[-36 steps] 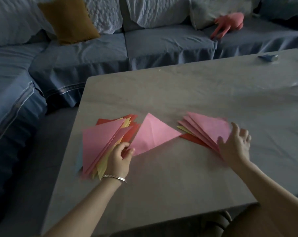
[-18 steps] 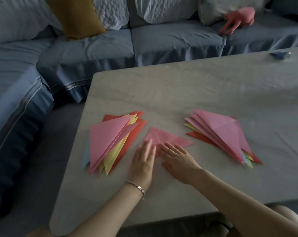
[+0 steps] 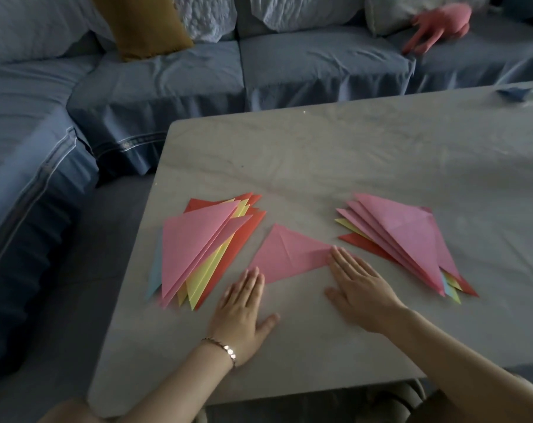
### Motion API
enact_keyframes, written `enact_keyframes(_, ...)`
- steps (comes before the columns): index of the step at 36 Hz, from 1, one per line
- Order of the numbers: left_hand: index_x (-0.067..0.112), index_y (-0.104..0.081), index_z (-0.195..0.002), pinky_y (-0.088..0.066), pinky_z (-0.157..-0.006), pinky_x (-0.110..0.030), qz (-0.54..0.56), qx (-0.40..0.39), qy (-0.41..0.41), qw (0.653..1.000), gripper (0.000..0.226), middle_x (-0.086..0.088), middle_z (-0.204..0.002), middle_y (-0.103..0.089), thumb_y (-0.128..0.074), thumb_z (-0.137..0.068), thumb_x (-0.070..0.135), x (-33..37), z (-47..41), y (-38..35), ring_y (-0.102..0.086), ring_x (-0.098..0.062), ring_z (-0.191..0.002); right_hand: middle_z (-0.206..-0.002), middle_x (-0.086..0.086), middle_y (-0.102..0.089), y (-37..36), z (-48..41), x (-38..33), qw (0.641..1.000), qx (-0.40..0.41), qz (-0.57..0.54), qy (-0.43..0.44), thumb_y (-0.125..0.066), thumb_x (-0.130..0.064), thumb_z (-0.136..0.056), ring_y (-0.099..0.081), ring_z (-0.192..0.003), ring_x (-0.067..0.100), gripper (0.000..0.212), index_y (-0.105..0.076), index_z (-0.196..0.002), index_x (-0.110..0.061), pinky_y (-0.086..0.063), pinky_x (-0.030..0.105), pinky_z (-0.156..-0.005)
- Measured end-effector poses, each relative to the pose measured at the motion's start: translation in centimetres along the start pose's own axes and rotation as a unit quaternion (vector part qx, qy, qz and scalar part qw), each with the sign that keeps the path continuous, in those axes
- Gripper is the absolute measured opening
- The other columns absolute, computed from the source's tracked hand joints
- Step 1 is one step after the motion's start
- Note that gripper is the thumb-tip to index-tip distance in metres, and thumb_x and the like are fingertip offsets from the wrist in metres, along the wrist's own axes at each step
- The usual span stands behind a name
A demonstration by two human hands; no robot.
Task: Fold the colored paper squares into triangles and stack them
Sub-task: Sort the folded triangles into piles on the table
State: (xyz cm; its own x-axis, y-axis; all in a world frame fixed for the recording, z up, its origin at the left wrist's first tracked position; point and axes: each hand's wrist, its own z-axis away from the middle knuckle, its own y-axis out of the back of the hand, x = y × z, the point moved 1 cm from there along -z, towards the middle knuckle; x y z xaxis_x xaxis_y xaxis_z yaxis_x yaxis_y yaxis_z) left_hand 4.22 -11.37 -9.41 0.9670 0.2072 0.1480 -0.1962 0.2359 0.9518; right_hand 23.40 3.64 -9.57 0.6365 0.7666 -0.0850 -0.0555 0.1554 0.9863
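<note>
While flat, pink triangle [image 3: 285, 256] touches left hand [image 3: 243, 306], right hand [image 3: 358, 282].

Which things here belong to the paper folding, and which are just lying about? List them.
Job: pink paper, left hand, right hand, left pile, right pile, table.
Lying about: yellow cushion, pink toy, sofa, small blue thing.

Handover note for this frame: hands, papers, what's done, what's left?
Left hand: flat, fingertips at the pink triangle's near-left corner. Right hand: flat, pressing its right corner.
It lies on the table between the left stack of triangles and the right pile.
Done: this sheet folded.
Left: add it to the left stack, then fold the right pile, seemingly unfolded squares.
</note>
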Motion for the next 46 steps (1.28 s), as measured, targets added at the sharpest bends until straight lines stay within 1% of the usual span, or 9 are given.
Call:
enact_keyframes(5, 0.017, 0.032, -0.131, 0.029, -0.105, -0.022, 0.004, 0.0, 0.028, 1.0, 0.103, 0.001, -0.141, 0.037, 0.039, -0.046, 0.075, -1.1, 1.2, 0.1, 0.032, -0.015, -0.132, -0.145, -0.006, 0.022, 0.4, 1.5, 1.2, 0.997, -0.048, -0.01, -0.059, 0.04, -0.073, -0.05, 0.02, -0.135, 0.005, 0.118, 0.006, -0.147, -0.015, 0.008, 0.026, -0.113)
enact_keyframes(8, 0.018, 0.027, -0.132, 0.031, -0.101, -0.024, -0.012, -0.001, 0.044, 0.999, 0.11, 0.002, -0.141, 0.033, 0.042, -0.04, 0.075, -1.0, 1.6, 0.7, 0.032, -0.014, -0.13, -0.155, -0.002, 0.004, 1.3, 1.7, 0.8, 0.996, -0.041, -0.001, -0.075, 0.008, -0.064, -0.08, 0.005, -0.143, 0.011, 0.087, -0.007, -0.148, -0.012, -0.001, 0.029, -0.114)
enact_keyframes(11, 0.01, -0.025, -0.142, -0.006, -0.114, -0.034, 0.032, 0.071, 0.059, 0.995, 0.111, -0.001, -0.15, -0.015, 0.013, -0.065, 0.079, -1.4, 1.6, 1.9, -0.014, -0.019, -0.142, -0.138, 0.004, -0.045, 3.0, 0.3, 0.2, 0.994, 0.039, -0.009, -0.098, -0.029, -0.035, -0.093, -0.036, -0.132, 0.02, 0.046, -0.05, -0.126, -0.011, -0.022, 0.031, -0.106)
enact_keyframes(14, 0.003, -0.066, -0.103, -0.048, -0.089, -0.043, 0.074, 0.261, 0.091, 0.958, 0.043, -0.014, -0.114, -0.064, -0.049, -0.081, 0.036, -3.4, 1.9, 3.1, -0.062, -0.03, -0.105, -0.13, -0.001, -0.052, 4.6, -1.7, -0.4, 0.987, 0.065, -0.063, -0.129, -0.047, -0.032, -0.092, -0.042, -0.125, 0.019, 0.033, -0.056, -0.121, -0.019, -0.027, 0.029, -0.1)
enact_keyframes(21, 0.004, -0.029, -0.138, -0.03, -0.102, -0.05, 0.198, 0.204, 0.376, 0.882, 0.078, -0.026, -0.14, -0.034, -0.068, -0.078, 0.034, -7.6, 1.1, 5.0, -0.033, -0.042, -0.128, -0.14, 0.01, -0.031, 5.1, -5.5, -2.2, 0.959, -0.072, -0.165, -0.22, -0.072, -0.053, -0.069, -0.022, -0.134, 0.029, 0.083, -0.035, -0.136, -0.021, -0.024, 0.038, -0.106)
enact_keyframes(28, 0.014, -0.029, -0.138, -0.039, -0.092, -0.047, 0.178, 0.188, 0.394, 0.882, 0.078, -0.019, -0.128, -0.046, -0.071, -0.075, 0.032, -8.4, 0.5, 5.3, -0.041, -0.038, -0.118, -0.111, 0.011, -0.053, 4.3, -6.2, -2.5, 0.94, -0.101, -0.203, -0.253, -0.076, -0.044, -0.066, -0.052, -0.104, 0.028, 0.057, -0.051, -0.108, -0.014, -0.046, 0.029, -0.074)
enact_keyframes(33, 0.017, -0.026, -0.139, -0.038, -0.093, -0.048, 0.221, 0.191, 0.412, 0.863, 0.085, -0.021, -0.128, -0.045, -0.075, -0.072, 0.032, -8.5, 0.5, 5.2, -0.04, -0.041, -0.118, -0.072, 0.002, -0.05, 3.9, -4.5, -1.3, 0.931, -0.021, -0.311, -0.189, -0.065, -0.024, -0.082, -0.05, -0.069, 0.02, 0.026, -0.044, -0.068, -0.018, -0.037, 0.025, -0.06)
enact_keyframes(39, 0.013, -0.027, -0.138, -0.044, -0.092, -0.049, 0.281, 0.22, 0.396, 0.846, 0.087, -0.023, -0.121, -0.052, -0.077, -0.068, 0.02, -9.4, 0.6, 5.0, -0.048, -0.042, -0.113, -0.056, 0.004, -0.058, 5.8, -2.4, 0.9, 0.856, 0.116, -0.469, -0.183, -0.061, -0.008, -0.086, -0.044, -0.035, 0.008, 0.017, -0.056, -0.1, -0.016, -0.033, 0.017, -0.033)
enact_keyframes(46, 0.013, -0.038, -0.132, -0.05, -0.084, -0.047, 0.28, 0.244, 0.373, 0.85, 0.073, -0.012, -0.105, -0.065, -0.075, -0.07, 0.015, -9.2, 0.7, 4.8, -0.06, -0.035, -0.1, -0.075, 0.013, -0.066, 7.5, 0.7, 6.7, 0.773, 0.271, -0.398, -0.413, -0.052, -0.038, -0.083, -0.063, -0.07, 0.033, 0.034, -0.06, -0.098, -0.008, -0.053, 0.041, -0.072)
